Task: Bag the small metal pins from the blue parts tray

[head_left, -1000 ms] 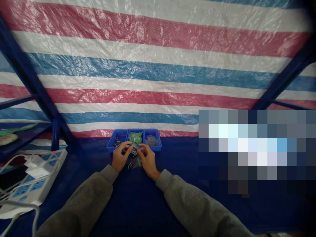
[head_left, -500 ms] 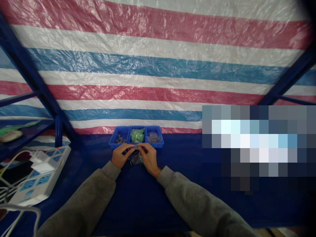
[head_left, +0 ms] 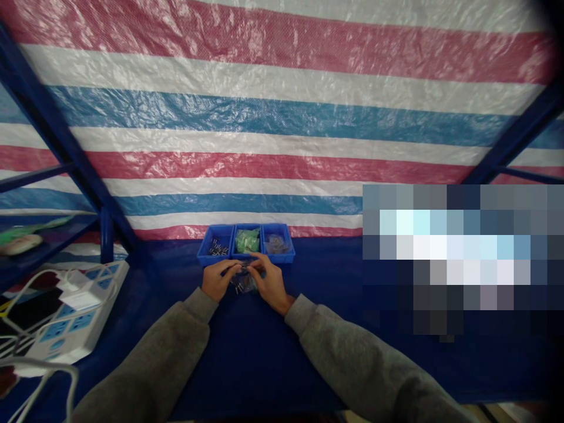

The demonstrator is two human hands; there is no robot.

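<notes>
My left hand [head_left: 215, 280] and my right hand [head_left: 272, 284] meet just in front of the blue bins, thumbs and fingers pinched close together. Between the fingertips is a small greyish, partly see-through thing, too small to name. Right below them, on the blue table, lie clear plastic and several small dark and metal pins [head_left: 238, 288], partly covered by the hands. The left bin [head_left: 217, 245] holds loose metal pins. Green packets [head_left: 247, 241] fill the middle bin, and clear plastic pieces or bags [head_left: 276, 244] lie in the right one.
A white power strip [head_left: 83, 329] with a plugged-in white adapter [head_left: 79, 289] and tangled white cables lies at the left. Blue frame posts [head_left: 106, 235] rise at the sides. A striped plastic sheet [head_left: 264, 164] hangs behind the table [head_left: 255, 364]. The right side is pixelated.
The small thing at the fingertips is held slightly lower, and my right hand's index finger is raised more. The view has shifted slightly; the bins have stayed in place.
</notes>
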